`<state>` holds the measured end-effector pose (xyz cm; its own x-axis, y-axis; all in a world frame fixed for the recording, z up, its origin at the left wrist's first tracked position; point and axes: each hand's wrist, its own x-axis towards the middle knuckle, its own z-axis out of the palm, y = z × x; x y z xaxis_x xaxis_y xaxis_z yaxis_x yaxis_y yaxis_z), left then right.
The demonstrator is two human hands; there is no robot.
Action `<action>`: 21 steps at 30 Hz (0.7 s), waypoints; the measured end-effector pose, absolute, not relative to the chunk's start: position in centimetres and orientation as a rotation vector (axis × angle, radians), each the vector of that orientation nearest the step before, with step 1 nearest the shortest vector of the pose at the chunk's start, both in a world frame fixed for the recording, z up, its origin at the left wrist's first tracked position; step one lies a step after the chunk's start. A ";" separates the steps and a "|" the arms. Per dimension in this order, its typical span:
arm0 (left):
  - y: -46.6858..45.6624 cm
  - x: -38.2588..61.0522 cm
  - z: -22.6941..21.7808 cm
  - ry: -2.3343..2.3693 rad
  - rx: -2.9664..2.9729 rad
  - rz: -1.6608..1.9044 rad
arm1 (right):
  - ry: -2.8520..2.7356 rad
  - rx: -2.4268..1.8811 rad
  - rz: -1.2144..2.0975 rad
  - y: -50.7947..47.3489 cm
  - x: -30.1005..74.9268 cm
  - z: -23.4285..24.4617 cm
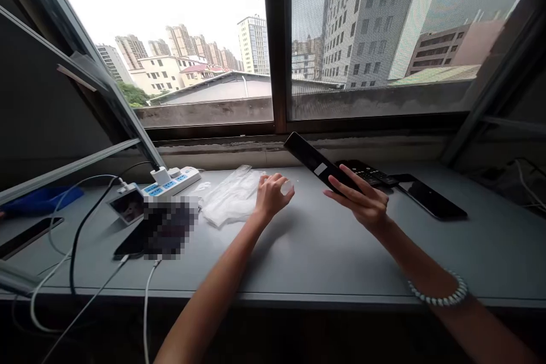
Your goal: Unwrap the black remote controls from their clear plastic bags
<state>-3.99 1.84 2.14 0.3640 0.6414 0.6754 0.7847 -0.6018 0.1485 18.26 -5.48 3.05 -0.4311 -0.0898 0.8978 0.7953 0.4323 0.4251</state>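
My right hand (362, 196) grips a flat black phone (309, 158) by its lower end, fingers spread along it. The phone is raised and tilted above the desk, and a small white label (319, 169) sticks to its side. My left hand (273, 196) is closed, thumb and fingers pinching a small whitish, translucent piece (287, 187); what it is I cannot make out. Just left of that hand lies a crumpled clear plastic bag (230, 199). Behind my right hand, black keypad-like things (369, 173) are partly covered.
Another phone (433, 196) lies on the grey desk (324, 261) at right. To the left are a white power strip (174, 179), a small device with a screen (127, 205), a partly blurred dark tablet-like slab (132, 239) and trailing cables (147, 301). A window frame (279, 40) rises behind.
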 end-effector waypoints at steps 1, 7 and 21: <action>1.9 -4.1 2.0 -1.299 -2.435 -1.033 | -1.730 -0.604 -1.154 -5.6 18.1 3.1; 2.0 -4.2 1.3 -1.386 -2.442 -1.001 | -1.736 -0.746 -0.967 -5.4 18.5 2.3; 1.9 -4.1 1.0 -1.387 -2.478 -1.070 | -1.767 -0.671 -0.659 -5.7 17.9 2.4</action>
<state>-4.13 1.86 1.00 0.3356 0.7064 0.6232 0.7821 -0.5777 0.2337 17.88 -5.67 2.42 -0.2588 0.1204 0.9584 0.7187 0.6869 0.1078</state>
